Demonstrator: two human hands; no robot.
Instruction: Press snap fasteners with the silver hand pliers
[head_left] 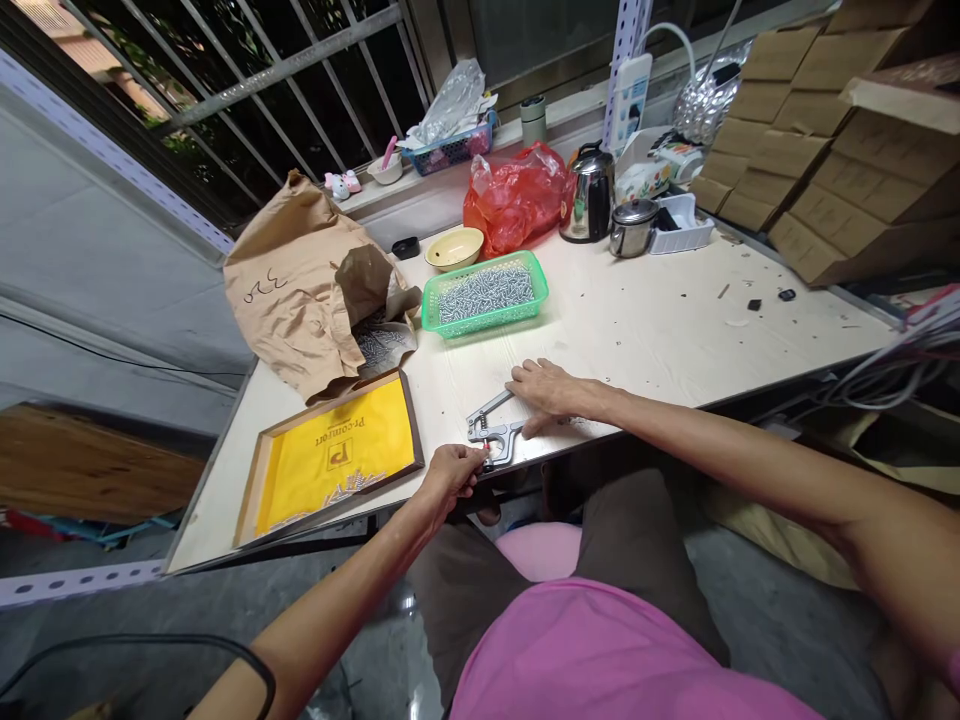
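Observation:
A grey metal hand press with a spring lies at the table's front edge. My right hand is wrapped round its handles. At the press's jaw, my left hand pinches something too small to make out. To the left is a shallow tray lined with a yellow sheet, with a pile of small pieces near its front edge. Beyond the press stands a green plastic basket full of small metal parts.
A brown paper bag with metal parts spilling out is at the back left. Behind the basket are a cream bowl, a red plastic bag, a kettle and a metal pot. Cardboard boxes are stacked at the right.

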